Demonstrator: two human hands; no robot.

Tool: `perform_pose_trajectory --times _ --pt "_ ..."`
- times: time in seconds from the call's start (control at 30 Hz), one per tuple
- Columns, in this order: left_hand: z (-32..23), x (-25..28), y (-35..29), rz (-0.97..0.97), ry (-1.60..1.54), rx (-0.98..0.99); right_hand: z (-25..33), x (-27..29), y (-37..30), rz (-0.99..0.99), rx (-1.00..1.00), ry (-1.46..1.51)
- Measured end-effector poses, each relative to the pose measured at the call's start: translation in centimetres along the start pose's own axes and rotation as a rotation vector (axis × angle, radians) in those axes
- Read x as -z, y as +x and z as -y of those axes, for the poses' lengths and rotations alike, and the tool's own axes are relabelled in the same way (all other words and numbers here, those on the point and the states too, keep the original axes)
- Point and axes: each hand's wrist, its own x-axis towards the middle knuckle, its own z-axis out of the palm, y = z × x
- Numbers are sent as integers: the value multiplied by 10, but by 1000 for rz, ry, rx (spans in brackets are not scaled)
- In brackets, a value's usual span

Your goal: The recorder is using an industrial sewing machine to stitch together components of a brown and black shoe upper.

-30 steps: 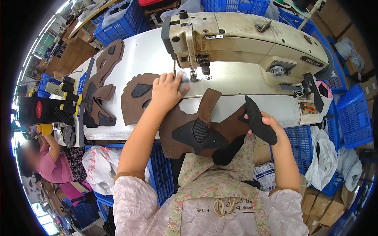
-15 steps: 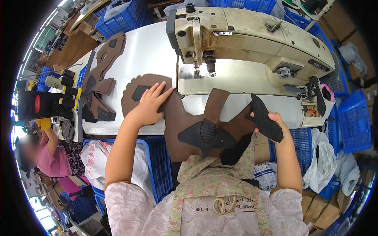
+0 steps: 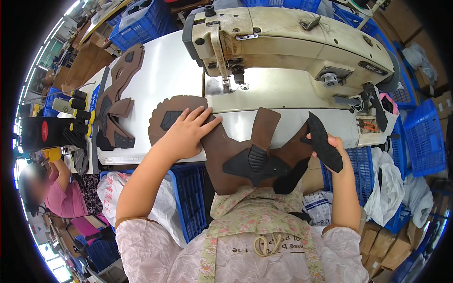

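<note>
Brown sheet material with black overlays forms the workpiece (image 3: 224, 167), which lies partly on the white table (image 3: 170, 56) and overhangs the near edge above my floral apron (image 3: 264, 221). My left hand (image 3: 184, 137) rests palm down on the workpiece, beside its rounded, scalloped end; the fingers are moderately spread and grip nothing. My right hand (image 3: 344, 159) holds the black flap (image 3: 323, 141) at the workpiece's right end; the fingers are closed on it, with fingertips visible at its left edge. I cannot tell how the flap joins the brown material. A ribbed black overlay (image 3: 257, 160) is located between my hands, and a brown tab (image 3: 265, 126) projects away from me above it. The sewing machine (image 3: 283, 37) stands beyond the workpiece, its needle area (image 3: 226, 85) clear of the material. Similar brown pieces (image 3: 125, 75) lie at the table's left side, near black-and-yellow spools (image 3: 82, 115).
</note>
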Motion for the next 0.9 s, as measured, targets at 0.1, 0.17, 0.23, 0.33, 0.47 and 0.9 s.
perform_pose_trajectory --times 0.1,0.17,0.23,0.33,0.47,0.9 --pt "-10 2 6 32 13 -16 -2 7 -7 -29 5 61" --pt "-12 -7 12 20 59 -24 -4 14 -8 -43 16 128" --pt "-8 -9 19 -11 109 -84 -6 21 -11 -6 57 217" --pt "-4 -12 27 -30 127 -153 -3 28 -14 8 70 217" --pt "-5 -8 33 -54 165 -226 4 23 -17 -127 83 124" --pt "11 11 52 58 -68 -135 15 3 -14 -273 50 -197"
